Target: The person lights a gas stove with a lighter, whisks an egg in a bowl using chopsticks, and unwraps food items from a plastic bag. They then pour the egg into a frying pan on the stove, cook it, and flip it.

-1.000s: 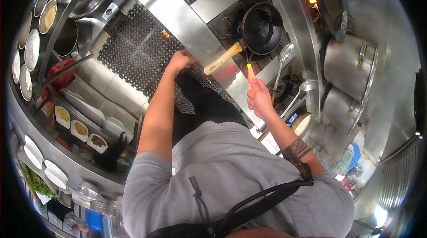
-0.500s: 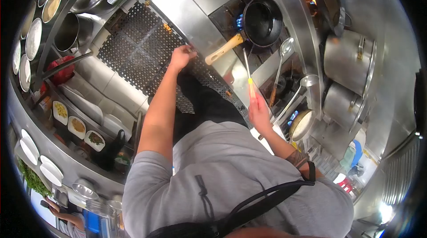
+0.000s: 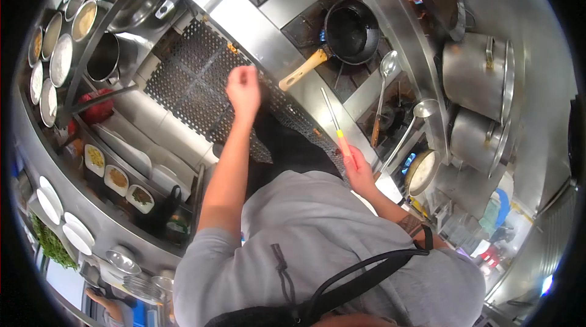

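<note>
single head-worn view, wide-angle, close above torso [image 3: 329,229], facing forward, down toward stove [image 3: 342,81]

Saw two steel stockpots [image 3: 471,76] close together, three filled white dishes [image 3: 122,191] set in a row, white plates [image 3: 78,235] near a bunch of leafy greens [image 3: 52,241], and a black perforated floor mat [image 3: 186,76].

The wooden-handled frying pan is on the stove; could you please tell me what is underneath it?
Under the frying pan, a blue flame shows at one edge and a black burner grate extends beyond it. The pan hides whatever lies beneath its middle.
</note>
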